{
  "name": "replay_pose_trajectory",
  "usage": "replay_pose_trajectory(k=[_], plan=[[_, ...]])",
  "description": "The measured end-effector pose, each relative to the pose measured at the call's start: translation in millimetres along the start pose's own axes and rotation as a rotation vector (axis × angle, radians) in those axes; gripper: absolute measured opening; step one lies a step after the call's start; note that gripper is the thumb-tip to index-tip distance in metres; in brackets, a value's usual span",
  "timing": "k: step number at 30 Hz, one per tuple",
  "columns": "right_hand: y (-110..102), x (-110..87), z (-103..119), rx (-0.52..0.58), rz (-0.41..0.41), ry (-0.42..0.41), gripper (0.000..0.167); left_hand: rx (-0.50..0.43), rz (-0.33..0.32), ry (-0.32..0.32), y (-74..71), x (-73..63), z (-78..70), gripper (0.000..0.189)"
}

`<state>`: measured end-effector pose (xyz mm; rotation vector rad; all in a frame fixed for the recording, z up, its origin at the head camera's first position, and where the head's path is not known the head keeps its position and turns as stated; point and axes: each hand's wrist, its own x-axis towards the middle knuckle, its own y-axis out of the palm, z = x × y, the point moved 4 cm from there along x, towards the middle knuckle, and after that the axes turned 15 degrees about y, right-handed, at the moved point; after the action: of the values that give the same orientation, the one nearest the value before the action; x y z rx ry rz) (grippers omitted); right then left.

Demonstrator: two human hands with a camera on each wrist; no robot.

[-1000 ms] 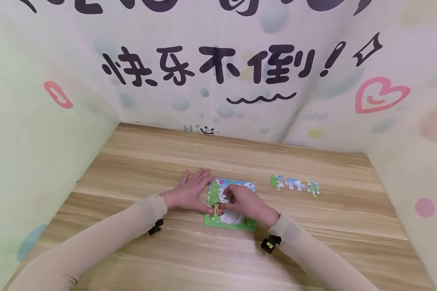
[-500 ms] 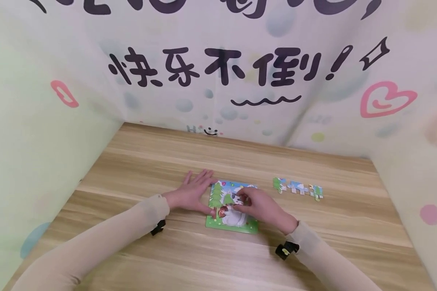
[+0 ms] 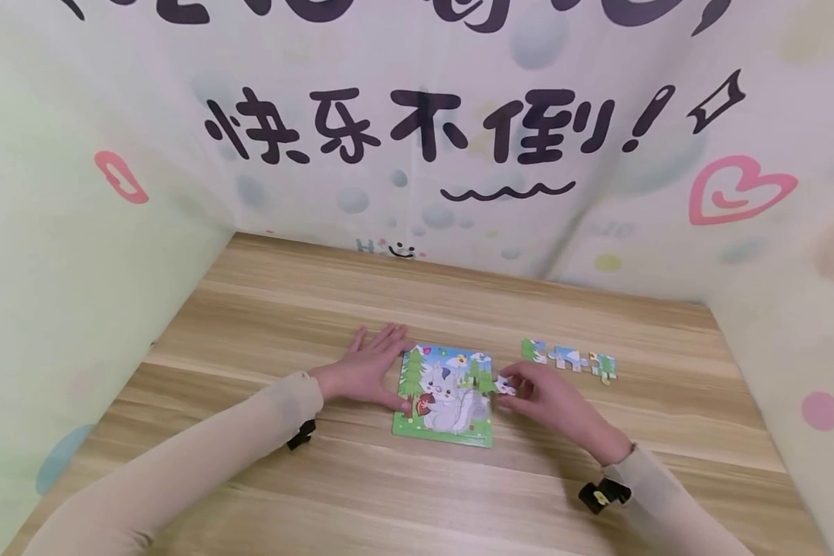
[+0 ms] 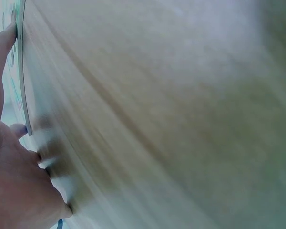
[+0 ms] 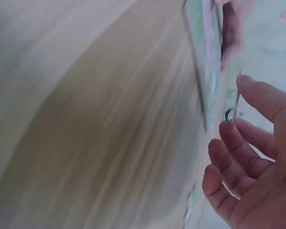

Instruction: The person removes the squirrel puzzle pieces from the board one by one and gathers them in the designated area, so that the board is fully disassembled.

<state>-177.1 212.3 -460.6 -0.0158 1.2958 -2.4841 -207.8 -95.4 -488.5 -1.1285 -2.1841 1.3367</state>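
A puzzle board (image 3: pixel 417 428) with a squirrel picture lies on the wooden table. My left hand (image 3: pixel 364 374) rests spread at its left side, the thumb (image 4: pixel 5 40) laid on the board near the edge. Just off the board's right edge, my right hand (image 3: pixel 550 400) pinches a white and green jigsaw piece (image 3: pixel 505 385) between thumb and fingertips. From the right wrist view the piece (image 5: pixel 237 98) appears edge-on as a thin line, raised above the tabletop. Part of its face is hidden by the fingers.
Three loose jigsaw pieces lie in a row to the board's right: a green one (image 3: pixel 531 350), a blue and white one (image 3: pixel 567 357) and another green one (image 3: pixel 604 366). A printed cloth wall (image 3: pixel 417 216) stands behind the table (image 3: pixel 306 479), with side walls left and right.
My right hand has moved right, from over the board to beyond its right edge, with the jigsaw piece. More of the squirrel picture shows. My left hand stays in place.
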Motion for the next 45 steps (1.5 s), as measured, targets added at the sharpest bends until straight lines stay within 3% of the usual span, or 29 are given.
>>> replay_pose_trajectory(k=[10, 15, 23, 45], plan=[[-19, -16.0, -46, -0.145, -0.093, -0.008, 0.031, -0.010, -0.009, 0.007, -2.8, -0.3, -2.8, 0.118], [-22, -15.1, -61, -0.106, -0.065, 0.007, 0.029, -0.012, -0.001, 0.003, -1.3, 1.2, -0.1, 0.118], [-25, -9.7, -65, -0.069, -0.001, 0.024, 0.033, 0.000, -0.003, -0.001, -1.2, 0.6, 3.2, 0.119], [-29, -6.5, -68, -0.077, -0.021, 0.049, 0.030, -0.007, 0.012, -0.002, -3.4, 0.7, 0.7, 0.118]])
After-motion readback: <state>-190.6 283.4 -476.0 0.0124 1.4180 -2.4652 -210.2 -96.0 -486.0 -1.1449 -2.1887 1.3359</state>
